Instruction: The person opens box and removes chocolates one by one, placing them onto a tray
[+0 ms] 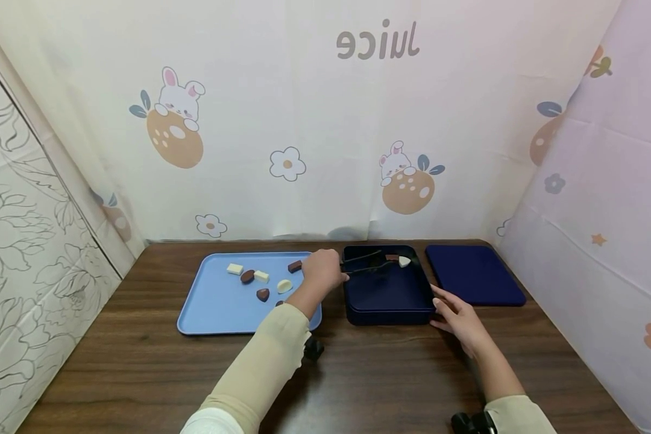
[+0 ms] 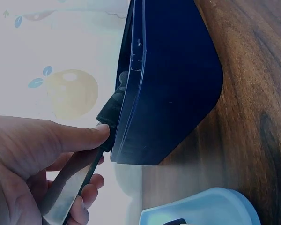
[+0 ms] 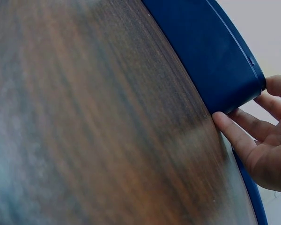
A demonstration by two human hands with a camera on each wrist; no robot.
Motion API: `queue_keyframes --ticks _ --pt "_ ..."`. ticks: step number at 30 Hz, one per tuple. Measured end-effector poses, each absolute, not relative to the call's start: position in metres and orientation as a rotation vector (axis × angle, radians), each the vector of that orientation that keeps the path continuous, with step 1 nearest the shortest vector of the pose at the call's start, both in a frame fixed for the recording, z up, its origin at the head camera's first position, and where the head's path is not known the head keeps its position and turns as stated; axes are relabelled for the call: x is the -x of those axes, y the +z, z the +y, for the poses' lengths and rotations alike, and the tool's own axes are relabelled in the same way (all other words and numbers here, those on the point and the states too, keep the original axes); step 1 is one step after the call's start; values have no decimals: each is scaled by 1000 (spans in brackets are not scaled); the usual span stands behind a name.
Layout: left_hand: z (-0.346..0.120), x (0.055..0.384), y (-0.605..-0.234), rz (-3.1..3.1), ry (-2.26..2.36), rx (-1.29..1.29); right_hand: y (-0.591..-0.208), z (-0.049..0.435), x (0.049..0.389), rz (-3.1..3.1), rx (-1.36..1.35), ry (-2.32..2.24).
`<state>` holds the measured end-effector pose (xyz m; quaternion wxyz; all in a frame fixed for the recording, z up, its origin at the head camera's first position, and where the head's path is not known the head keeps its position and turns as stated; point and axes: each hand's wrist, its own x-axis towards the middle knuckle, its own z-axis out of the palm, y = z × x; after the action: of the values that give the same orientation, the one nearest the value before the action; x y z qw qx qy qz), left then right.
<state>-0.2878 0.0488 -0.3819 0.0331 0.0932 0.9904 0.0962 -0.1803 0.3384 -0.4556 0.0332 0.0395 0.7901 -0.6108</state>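
My left hand [image 1: 322,269] grips a pair of tongs [image 2: 77,180] with metal handles and dark ends. The tongs reach over the left rim of a dark blue box [image 1: 390,316], their tips near a brown chocolate [image 1: 392,257] and a white chocolate [image 1: 404,261] at the back of it. With its fingertips, my right hand [image 1: 463,322] touches the box's front right corner, fingers extended. Left of the box, a light blue tray [image 1: 217,313] bears several chocolates, among them a brown heart-like one [image 1: 263,295] and a cream shell-like one [image 1: 284,286].
A flat dark blue lid [image 1: 474,274] lies right of the box. Everything stands on a brown wooden table [image 1: 369,380], with a printed curtain [image 1: 325,108] behind it. My left forearm passes over the tray's front right corner.
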Motion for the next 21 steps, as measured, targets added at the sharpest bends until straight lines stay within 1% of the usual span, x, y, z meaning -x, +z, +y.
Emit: queue_keyframes --ticks 9,16,21 --pt "47 284 -386 3038 358 -355 -456 338 180 2414 -85 -1906" --pt "40 284 -386 3059 409 -340 -455 339 180 2404 -80 -1918" --pt "39 285 -383 3075 359 -323 -455 339 179 2396 -78 -1927"
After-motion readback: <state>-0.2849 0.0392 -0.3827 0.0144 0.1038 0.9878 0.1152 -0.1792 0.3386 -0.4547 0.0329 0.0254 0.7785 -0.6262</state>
